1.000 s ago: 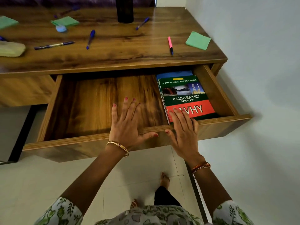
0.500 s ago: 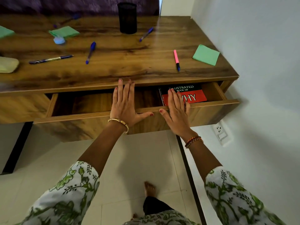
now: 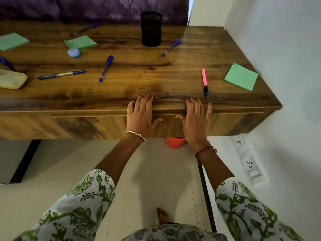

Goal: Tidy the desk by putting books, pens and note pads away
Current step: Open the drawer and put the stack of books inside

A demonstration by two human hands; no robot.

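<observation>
Head view, looking down over a wooden table (image 3: 139,80) set against a pale wall on the right. Both hands lie flat against the drawer front (image 3: 86,126) just under the table's front edge. The left hand (image 3: 139,117) has straight fingers reaching over the top edge, thumb spread to the side; its grip is apart and holds nothing. The right hand (image 3: 196,121) sits just beside it, likewise flat with fingers straight, its grip apart and empty. The flat palms suggest pressing the drawer home rather than grasping it, and the drawer front looks flush with the table, so it appears closed. No books show anywhere; whether any are in the drawer cannot be told.

Pens and note pads lie loose on the tabletop, not yet put away. A pink highlighter (image 3: 204,80) lies near the right hand's fingertips. A green note pad (image 3: 241,77) sits near the right corner, a second green pad (image 3: 80,42) further back on the left, a third (image 3: 12,41) at the far left edge. Blue pens are scattered: one (image 3: 106,68) mid-table, one long one (image 3: 61,74) to its left, one (image 3: 171,47) beside a black mesh pen holder (image 3: 151,28) standing upright at the back, probably where the pens belong.
</observation>
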